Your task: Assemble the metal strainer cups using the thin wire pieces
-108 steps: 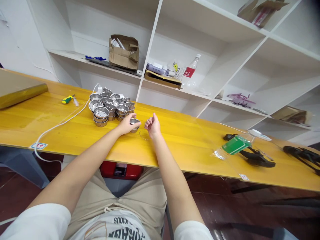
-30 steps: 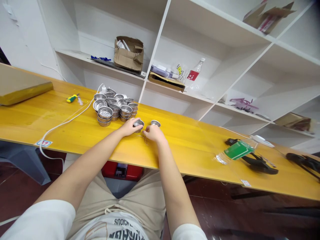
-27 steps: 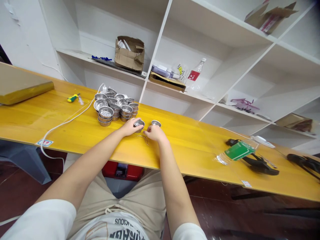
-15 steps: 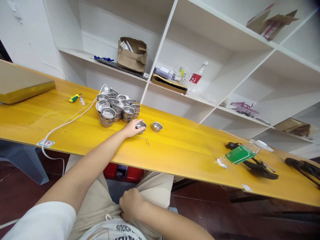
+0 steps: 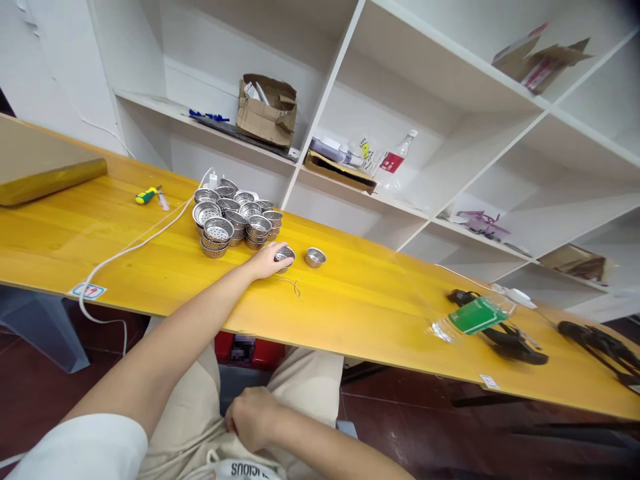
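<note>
My left hand [image 5: 267,261] is closed around the side of a small perforated metal cup [image 5: 285,254], which stands on the yellow table. Just right of it stands a single matching cup [image 5: 315,257], untouched. Several more such cups [image 5: 219,229] are stacked in a cluster beyond and to the left of my left hand. A thin bent wire or string [image 5: 295,288] lies in front of the held cup. My right hand [image 5: 251,415] rests in my lap with its fingers curled, partly turned away; nothing shows in it.
On the table's left lie a green-yellow screwdriver [image 5: 146,196], a white cable [image 5: 131,249] and a large flat box [image 5: 45,167]. Farther right are a green-labelled bottle [image 5: 477,315] and black straps [image 5: 517,347]. White shelves [image 5: 325,87] stand along the back, holding a cardboard box [image 5: 267,110].
The view has shifted slightly. My left hand stays on the same cup. My right hand has moved a little to the left in my lap.
</note>
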`<state>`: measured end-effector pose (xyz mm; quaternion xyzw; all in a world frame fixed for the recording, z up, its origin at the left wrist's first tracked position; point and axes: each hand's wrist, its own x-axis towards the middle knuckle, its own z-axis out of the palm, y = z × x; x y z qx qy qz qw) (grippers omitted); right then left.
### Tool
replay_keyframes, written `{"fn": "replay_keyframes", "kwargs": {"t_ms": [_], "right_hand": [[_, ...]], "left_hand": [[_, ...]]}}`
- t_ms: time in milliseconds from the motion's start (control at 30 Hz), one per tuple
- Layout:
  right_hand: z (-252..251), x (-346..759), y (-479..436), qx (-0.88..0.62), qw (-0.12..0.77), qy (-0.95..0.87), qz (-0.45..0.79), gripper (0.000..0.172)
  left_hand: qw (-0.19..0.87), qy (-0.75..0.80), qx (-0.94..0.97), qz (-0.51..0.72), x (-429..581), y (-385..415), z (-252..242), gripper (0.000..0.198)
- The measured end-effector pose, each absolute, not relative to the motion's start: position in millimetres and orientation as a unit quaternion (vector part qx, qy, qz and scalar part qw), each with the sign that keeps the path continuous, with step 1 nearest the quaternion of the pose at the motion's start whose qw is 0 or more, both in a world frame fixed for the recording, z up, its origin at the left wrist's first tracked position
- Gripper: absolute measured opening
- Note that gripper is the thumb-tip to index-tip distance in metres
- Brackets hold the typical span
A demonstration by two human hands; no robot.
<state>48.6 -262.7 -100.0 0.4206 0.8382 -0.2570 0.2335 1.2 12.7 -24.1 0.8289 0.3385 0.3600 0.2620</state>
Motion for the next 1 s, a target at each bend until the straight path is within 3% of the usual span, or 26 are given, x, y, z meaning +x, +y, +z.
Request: {"fn": "replay_keyframes", "kwargs": {"t_ms": [67,133,200,267,333,433,533,633,800,1000], "right_hand": [[-50,72,-268,0.4,0.144,0.821,-0.381,0.031],[3,107,-258,0.425,-0.003,0.82,-0.384,0.048],[44,146,-224,0.552,-0.191,0.774,-0.245,0.05],[65,181,-171,0.662,-0.318,0.675,-0.062,0.044],[65,205,-112,0.717,-0.33,0.613,0.03,0.036],[44,219,-45,0.737,-0.219,0.633,0.086,0.034],[17,216,-19,0.759,-0.13,0.628,0.108,0.041],[1,210,-21,0.757,-0.109,0.631,0.128,0.035],[-2,205,-29,0.721,-0.157,0.663,0.123,0.029],[7,203,-30,0.639,-0.324,0.692,0.084,0.038]], "left_hand": [[0.265,0.337,0.829,0.359,1,13,-25,0.071],[0.265,0.335,0.829,0.36,2,14,-26,0.07],[0.263,0.336,0.828,0.363,2,13,-27,0.069],[0.257,0.338,0.827,0.369,3,12,-27,0.069],[0.244,0.339,0.826,0.379,2,11,-27,0.067],[0.21,0.333,0.827,0.4,1,10,-25,0.062],[0.17,0.329,0.829,0.418,1,10,-22,0.055],[0.129,0.334,0.83,0.426,1,9,-18,0.047],[0.08,0.327,0.839,0.427,0,4,-14,0.041],[0.044,0.283,0.879,0.381,2,-4,-12,0.047]]}}
